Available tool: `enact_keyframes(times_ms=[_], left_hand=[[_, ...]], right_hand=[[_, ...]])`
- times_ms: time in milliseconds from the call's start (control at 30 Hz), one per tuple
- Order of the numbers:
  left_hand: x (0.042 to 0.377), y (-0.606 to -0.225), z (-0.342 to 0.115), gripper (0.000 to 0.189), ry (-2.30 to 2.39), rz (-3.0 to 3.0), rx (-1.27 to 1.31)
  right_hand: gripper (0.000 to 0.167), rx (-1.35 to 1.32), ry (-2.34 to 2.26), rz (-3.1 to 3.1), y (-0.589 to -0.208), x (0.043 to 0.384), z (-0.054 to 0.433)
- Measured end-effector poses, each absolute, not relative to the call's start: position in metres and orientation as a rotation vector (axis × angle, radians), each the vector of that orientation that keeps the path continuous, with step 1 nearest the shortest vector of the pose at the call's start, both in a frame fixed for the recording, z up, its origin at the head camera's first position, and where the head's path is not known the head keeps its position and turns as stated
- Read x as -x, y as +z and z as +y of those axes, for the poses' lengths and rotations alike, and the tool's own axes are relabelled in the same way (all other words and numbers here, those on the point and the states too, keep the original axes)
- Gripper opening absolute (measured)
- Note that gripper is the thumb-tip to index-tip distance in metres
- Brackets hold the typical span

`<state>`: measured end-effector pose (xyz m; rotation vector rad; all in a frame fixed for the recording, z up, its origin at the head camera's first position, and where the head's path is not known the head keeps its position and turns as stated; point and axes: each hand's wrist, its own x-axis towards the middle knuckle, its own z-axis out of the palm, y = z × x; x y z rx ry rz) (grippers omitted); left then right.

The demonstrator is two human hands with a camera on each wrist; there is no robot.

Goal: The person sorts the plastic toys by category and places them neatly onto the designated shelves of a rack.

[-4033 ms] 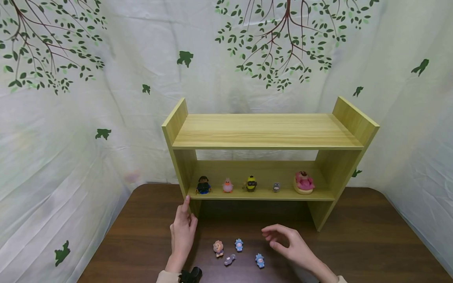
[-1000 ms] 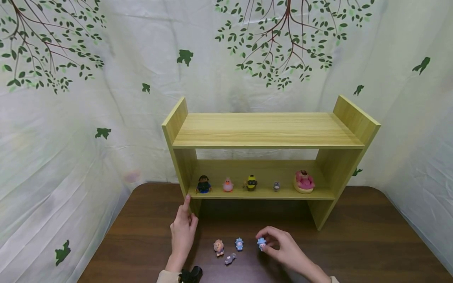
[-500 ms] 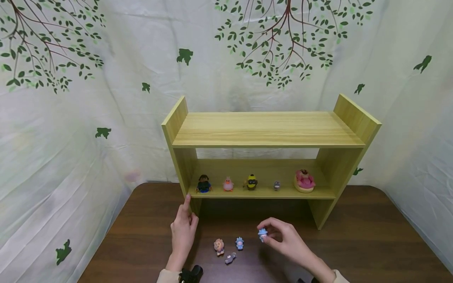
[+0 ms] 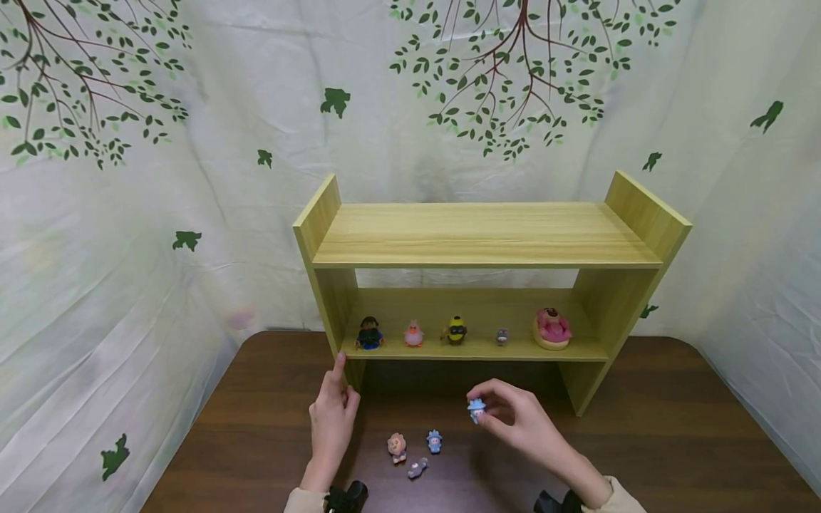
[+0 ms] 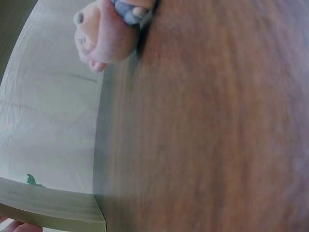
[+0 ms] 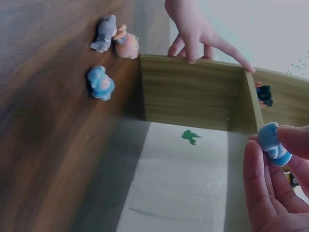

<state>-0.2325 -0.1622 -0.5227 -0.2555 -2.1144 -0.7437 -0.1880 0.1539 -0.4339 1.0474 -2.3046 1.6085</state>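
Note:
My right hand (image 4: 522, 420) pinches a small blue-hatted figurine (image 4: 476, 408) between thumb and fingers, raised above the table in front of the shelf; the right wrist view shows the figurine (image 6: 273, 142) from behind. With its index finger straight, my left hand (image 4: 330, 424) touches the left front corner of the wooden shelf (image 4: 474, 358). Between the hands on the table lie another blue figurine (image 4: 434, 442), a lion-like orange figurine (image 4: 397, 447) and a grey figurine (image 4: 417, 468) on its side.
On the middle board stand a dark-haired doll (image 4: 368, 333), a pink bird figurine (image 4: 413, 333), a yellow-and-black figurine (image 4: 456, 330), a tiny grey figurine (image 4: 502, 337) and a pink bear figurine (image 4: 552, 328). A leaf-printed white curtain (image 4: 244, 92) hangs behind the brown table (image 4: 237, 442).
My right hand has taken hold of the blue-hatted figurine from the table and lifted it toward the shelf. The left hand stays at the shelf corner.

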Motion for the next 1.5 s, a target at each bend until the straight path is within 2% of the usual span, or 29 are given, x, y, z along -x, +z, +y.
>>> enact_keyframes(times_ms=[200,433,1500], left_hand=[[0.233,-0.523,-0.162,0.088,-0.749,-2.103,0.26],[0.233,-0.523,-0.162,0.089,-0.744,-2.102,0.26],[0.233,-0.524,-0.162,0.09,-0.742,-2.111,0.256]], right_hand=[[0.03,-1.043,1.596,-2.278,-0.424,0.19,0.153],[0.023,-1.044,1.582,-2.27,-0.413,0.19,0.151],[0.025,-1.069,1.505,-2.17,-0.369,0.196,0.147]])
